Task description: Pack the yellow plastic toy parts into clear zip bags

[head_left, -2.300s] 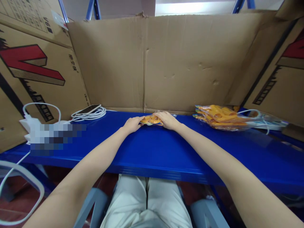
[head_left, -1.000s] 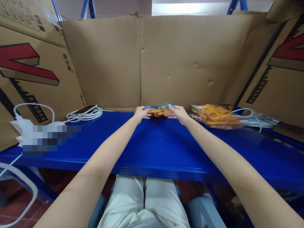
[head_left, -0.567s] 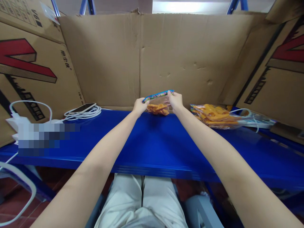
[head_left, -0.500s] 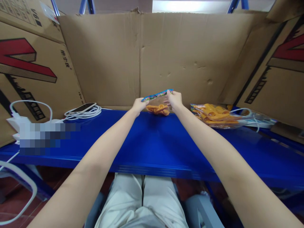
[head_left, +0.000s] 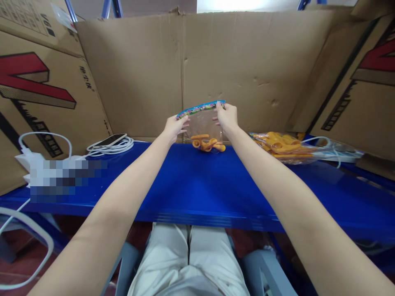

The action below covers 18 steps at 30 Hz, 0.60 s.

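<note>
Between my two hands hangs a clear plastic bag [head_left: 203,122] with a colourful blue-edged top strip. My left hand [head_left: 175,126] pinches the strip's left end, and my right hand [head_left: 227,117] pinches its right end. Several orange balloon-like pieces [head_left: 208,144] lie in the bottom of the bag, just above or touching the back of the blue shelf; which of the two I cannot tell. To the right, partly behind my right forearm, is another clear bag of orange pieces [head_left: 282,144].
The blue shelf [head_left: 191,189] spans the front. A cardboard panel [head_left: 138,74] stands behind it, with printed boxes at both sides. On the left lie a phone [head_left: 110,140], coiled white cable [head_left: 123,147] and a white power strip [head_left: 26,162]. White cables also lie at right.
Both hands have lifted the top strip higher, and the bag now hangs stretched out longer beneath it. My left hand has moved slightly left, so the strip is spread wider.
</note>
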Available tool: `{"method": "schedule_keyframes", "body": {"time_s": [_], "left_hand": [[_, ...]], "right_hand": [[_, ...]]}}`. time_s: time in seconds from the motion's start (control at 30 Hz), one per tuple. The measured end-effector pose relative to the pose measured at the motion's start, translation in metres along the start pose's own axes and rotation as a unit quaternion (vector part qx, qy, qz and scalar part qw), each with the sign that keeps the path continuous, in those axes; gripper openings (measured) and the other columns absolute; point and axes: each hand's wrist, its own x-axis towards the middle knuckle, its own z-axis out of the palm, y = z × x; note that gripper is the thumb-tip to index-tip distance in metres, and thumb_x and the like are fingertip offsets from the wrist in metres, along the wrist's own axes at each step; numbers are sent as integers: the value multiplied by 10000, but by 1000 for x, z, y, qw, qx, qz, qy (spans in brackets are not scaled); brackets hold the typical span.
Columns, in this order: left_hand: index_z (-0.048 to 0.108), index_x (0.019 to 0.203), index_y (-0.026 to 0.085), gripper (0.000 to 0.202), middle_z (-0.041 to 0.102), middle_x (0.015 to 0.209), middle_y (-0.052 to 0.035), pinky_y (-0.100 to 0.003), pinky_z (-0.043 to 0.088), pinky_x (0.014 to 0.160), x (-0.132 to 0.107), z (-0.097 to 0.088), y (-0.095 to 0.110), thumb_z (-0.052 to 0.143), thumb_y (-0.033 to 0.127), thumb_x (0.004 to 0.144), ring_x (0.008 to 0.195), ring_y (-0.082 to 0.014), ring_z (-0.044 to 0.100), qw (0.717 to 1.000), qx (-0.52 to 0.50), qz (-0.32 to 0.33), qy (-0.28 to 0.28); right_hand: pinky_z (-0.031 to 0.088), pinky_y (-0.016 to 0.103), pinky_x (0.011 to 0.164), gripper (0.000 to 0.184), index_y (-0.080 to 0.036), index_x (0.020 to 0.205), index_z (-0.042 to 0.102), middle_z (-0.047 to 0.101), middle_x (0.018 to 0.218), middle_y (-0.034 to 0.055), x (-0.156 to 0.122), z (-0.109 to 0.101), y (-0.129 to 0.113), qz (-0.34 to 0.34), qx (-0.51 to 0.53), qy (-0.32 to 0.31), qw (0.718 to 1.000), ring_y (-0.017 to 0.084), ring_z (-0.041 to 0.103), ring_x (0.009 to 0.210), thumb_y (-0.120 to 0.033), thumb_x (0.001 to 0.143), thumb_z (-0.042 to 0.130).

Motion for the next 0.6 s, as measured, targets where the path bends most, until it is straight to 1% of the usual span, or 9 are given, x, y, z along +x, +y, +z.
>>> {"method": "schedule_keyframes", "body": {"time_s": [0.07, 0.13, 0.23, 0.33, 0.4, 0.47, 0.53, 0.6], "left_hand": [[646, 986, 159, 222, 675, 1106, -128, -443, 479, 901, 0, 0, 1, 601, 293, 816, 1021, -232, 645, 999, -7, 37, 22], [646, 991, 159, 239, 676, 1111, -114, -417, 475, 904, -1, 0, 3, 592, 307, 810, 1060, -225, 629, 996, -17, 80, 39], [649, 1007, 171, 277, 669, 1137, -85, -382, 466, 919, -6, -3, 11, 579, 344, 802, 1132, -226, 592, 988, -48, 136, 47], [651, 1036, 186, 345, 658, 1162, -50, -390, 454, 936, -18, -13, 22, 463, 415, 861, 1197, -234, 551, 982, -95, 161, 33], [655, 1047, 177, 436, 668, 1129, -47, -408, 455, 935, -28, -20, 25, 360, 462, 899, 1198, -242, 550, 979, -125, 159, 19], [652, 1058, 177, 486, 690, 1062, -54, -396, 480, 915, -37, -26, 24, 343, 515, 895, 1135, -239, 593, 977, -157, 143, 20], [634, 1083, 190, 467, 697, 1027, -61, -341, 520, 857, -42, -29, 18, 380, 526, 880, 1039, -217, 641, 972, -199, 118, 39], [603, 1121, 206, 405, 685, 1050, -69, -272, 545, 765, -44, -29, 9, 425, 476, 877, 939, -185, 668, 964, -246, 81, 63]], "right_hand": [[537, 289, 655, 534, -153, 993, 612, 616, 837, 54, 1, 1, -3, -1, 8, 14, 1000, 156, 653, 767, -612, 901, 355], [538, 289, 674, 566, -148, 1013, 617, 620, 855, 55, 1, 1, -9, -24, 18, 21, 999, 159, 648, 810, -630, 892, 345], [533, 296, 735, 601, -159, 1076, 620, 630, 921, 56, -3, -5, -25, -92, 28, 28, 995, 169, 636, 919, -637, 896, 305], [509, 311, 834, 604, -209, 1156, 615, 631, 1056, 52, -17, -18, -44, -164, 29, 41, 985, 176, 608, 1040, -625, 912, 252], [490, 339, 885, 634, -222, 1186, 613, 616, 1145, 54, -33, -27, -55, -193, 22, 46, 980, 188, 586, 1102, -612, 926, 187], [479, 370, 910, 687, -212, 1168, 634, 619, 1163, 60, -49, -33, -61, -204, 23, 43, 978, 202, 567, 1143, -585, 940, 104], [480, 385, 914, 712, -206, 1107, 670, 646, 1119, 63, -64, -35, -59, -207, 55, 42, 976, 198, 584, 1120, -569, 947, 79], [490, 388, 904, 674, -217, 1028, 704, 677, 1049, 57, -75, -34, -50, -205, 98, 35, 973, 192, 619, 1057, -573, 950, 137]]}}
